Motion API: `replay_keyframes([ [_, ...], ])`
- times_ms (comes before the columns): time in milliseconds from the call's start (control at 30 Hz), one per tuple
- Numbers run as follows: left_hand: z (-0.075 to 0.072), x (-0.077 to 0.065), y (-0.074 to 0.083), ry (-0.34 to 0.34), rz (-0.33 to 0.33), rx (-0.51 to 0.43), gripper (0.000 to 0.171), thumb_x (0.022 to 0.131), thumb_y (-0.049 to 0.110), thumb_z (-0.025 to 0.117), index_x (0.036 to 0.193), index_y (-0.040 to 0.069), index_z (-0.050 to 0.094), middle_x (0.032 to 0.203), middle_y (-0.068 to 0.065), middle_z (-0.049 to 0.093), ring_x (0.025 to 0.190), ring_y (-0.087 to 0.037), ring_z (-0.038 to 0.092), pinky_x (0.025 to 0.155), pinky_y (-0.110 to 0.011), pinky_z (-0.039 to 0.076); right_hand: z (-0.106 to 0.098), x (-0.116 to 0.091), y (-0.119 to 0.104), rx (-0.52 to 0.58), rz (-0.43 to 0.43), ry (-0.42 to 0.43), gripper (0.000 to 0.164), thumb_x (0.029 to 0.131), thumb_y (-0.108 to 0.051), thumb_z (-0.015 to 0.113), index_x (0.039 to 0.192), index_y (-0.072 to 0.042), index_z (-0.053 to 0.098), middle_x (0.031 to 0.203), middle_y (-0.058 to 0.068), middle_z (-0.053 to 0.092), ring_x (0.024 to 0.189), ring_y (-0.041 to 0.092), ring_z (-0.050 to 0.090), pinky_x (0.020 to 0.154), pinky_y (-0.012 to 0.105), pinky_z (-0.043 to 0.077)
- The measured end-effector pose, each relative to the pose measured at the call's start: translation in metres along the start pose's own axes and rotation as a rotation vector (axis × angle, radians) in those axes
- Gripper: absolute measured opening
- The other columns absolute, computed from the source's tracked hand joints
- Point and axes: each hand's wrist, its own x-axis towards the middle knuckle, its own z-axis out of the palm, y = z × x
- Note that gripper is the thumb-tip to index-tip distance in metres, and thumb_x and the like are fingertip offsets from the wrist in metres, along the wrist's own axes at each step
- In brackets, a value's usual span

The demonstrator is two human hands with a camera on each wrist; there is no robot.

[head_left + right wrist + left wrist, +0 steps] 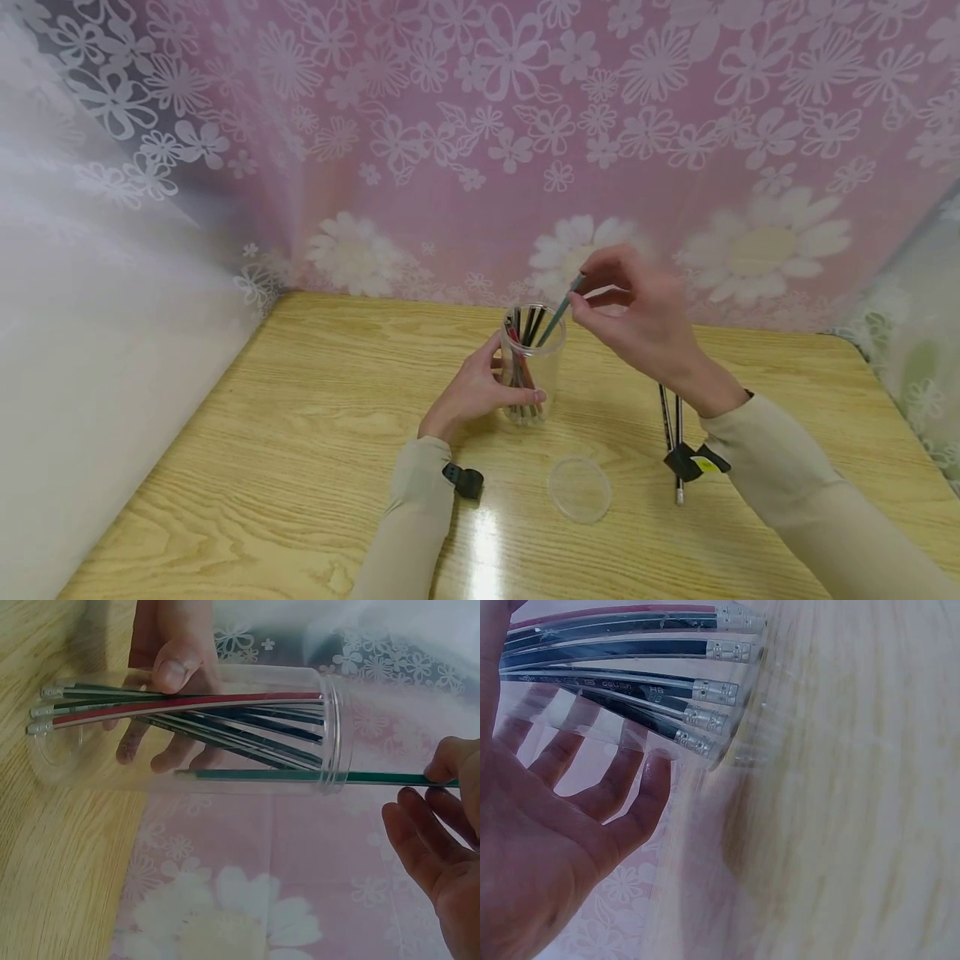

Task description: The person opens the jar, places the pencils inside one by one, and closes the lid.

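A clear plastic jar (553, 379) stands on the table, with my left hand (472, 390) gripping it around the side. Inside it several dark pencils and a red striped pencil (187, 706) lean together, their metal eraser ends (727, 650) down at the base. Above the rim, my right hand (645, 321) pinches a green pencil (382, 778) between thumb and fingers. The green pencil's lower part is inside the jar, its end (187, 775) short of the bottom in the right wrist view.
A round clear lid (580, 490) lies flat in front of the jar. Below my right forearm are two dark pencils (666, 421) on the wooden table (322, 400), partly covered by the wrist strap. A pink flowered curtain (450, 183) hangs behind the table's back edge.
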Motion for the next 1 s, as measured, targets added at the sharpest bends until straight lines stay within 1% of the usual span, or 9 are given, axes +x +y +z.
replay_keyframes([
  [100,0.0,0.001,0.0,-0.002,0.001,-0.004,0.107,0.075,0.047,0.09,0.157,0.053,0.022,0.148,0.001,0.053,0.135,-0.024,0.055,0.105,-0.054,0.05,0.001,0.001,0.003,-0.042,0.002,-0.022,0.034,0.08,0.017,0.073,0.11,0.009,0.059,0.092,0.013,0.071,0.087,-0.005,0.066,0.074,0.015,0.058],
  [167,0.0,0.001,0.0,-0.002,0.012,-0.001,0.106,0.075,0.046,0.09,0.158,0.051,0.024,0.148,0.002,0.054,0.135,-0.024,0.055,0.104,-0.053,0.05,0.002,0.001,0.005,-0.071,0.007,-0.033,0.035,0.081,0.016,0.073,0.112,0.008,0.06,0.092,0.012,0.072,0.087,0.0,0.068,0.073,0.015,0.058],
  [233,0.0,0.002,0.001,-0.003,0.025,-0.002,0.102,0.076,0.046,0.09,0.157,0.05,0.028,0.146,0.004,0.055,0.134,-0.023,0.055,0.104,-0.053,0.051,0.002,0.001,0.006,-0.096,0.013,-0.053,0.035,0.082,0.015,0.073,0.113,0.006,0.062,0.094,0.011,0.072,0.086,0.007,0.07,0.072,0.016,0.058],
  [300,-0.001,0.003,0.001,-0.003,0.037,-0.003,0.098,0.076,0.045,0.09,0.154,0.052,0.032,0.145,0.005,0.055,0.134,-0.023,0.055,0.103,-0.052,0.051,0.002,0.002,0.008,-0.121,0.02,-0.074,0.034,0.083,0.013,0.074,0.114,0.003,0.063,0.095,0.01,0.072,0.085,0.013,0.071,0.071,0.019,0.059],
  [367,-0.001,0.003,0.001,-0.003,0.04,-0.006,0.094,0.076,0.045,0.09,0.15,0.056,0.034,0.145,0.006,0.055,0.134,-0.022,0.055,0.102,-0.052,0.051,0.003,0.002,0.01,-0.136,0.028,-0.095,0.033,0.084,0.01,0.075,0.113,0.001,0.064,0.095,0.009,0.072,0.084,0.017,0.071,0.07,0.023,0.06],
  [500,-0.001,0.004,0.001,-0.004,0.041,-0.008,0.093,0.076,0.045,0.09,0.149,0.058,0.033,0.144,0.006,0.056,0.133,-0.022,0.055,0.102,-0.052,0.051,0.004,0.003,0.014,-0.171,0.028,-0.126,0.028,0.085,0.005,0.078,0.109,-0.001,0.066,0.094,0.008,0.072,0.083,0.019,0.073,0.069,0.033,0.062],
  [567,-0.001,0.004,0.001,-0.004,0.042,-0.007,0.093,0.076,0.046,0.09,0.149,0.057,0.033,0.144,0.005,0.056,0.133,-0.022,0.056,0.102,-0.052,0.051,0.005,0.003,0.016,-0.191,0.025,-0.138,0.026,0.084,0.003,0.079,0.107,-0.002,0.067,0.094,0.008,0.072,0.083,0.02,0.073,0.069,0.035,0.062],
  [733,0.0,0.003,0.0,-0.001,0.043,-0.003,0.093,0.077,0.046,0.09,0.149,0.058,0.032,0.144,0.005,0.055,0.133,-0.021,0.056,0.102,-0.052,0.051,0.01,0.003,0.017,-0.205,0.04,-0.176,0.021,0.085,0.0,0.08,0.103,-0.003,0.07,0.095,0.008,0.073,0.084,0.019,0.072,0.069,0.037,0.062],
  [1000,0.0,0.002,0.0,-0.002,0.043,-0.005,0.095,0.078,0.044,0.089,0.15,0.059,0.03,0.143,0.003,0.056,0.131,-0.023,0.057,0.099,-0.05,0.052,0.018,0.004,0.014,-0.252,0.108,-0.211,0.015,0.088,-0.003,0.079,0.101,-0.004,0.073,0.094,0.009,0.075,0.085,0.022,0.073,0.071,0.039,0.062],
])
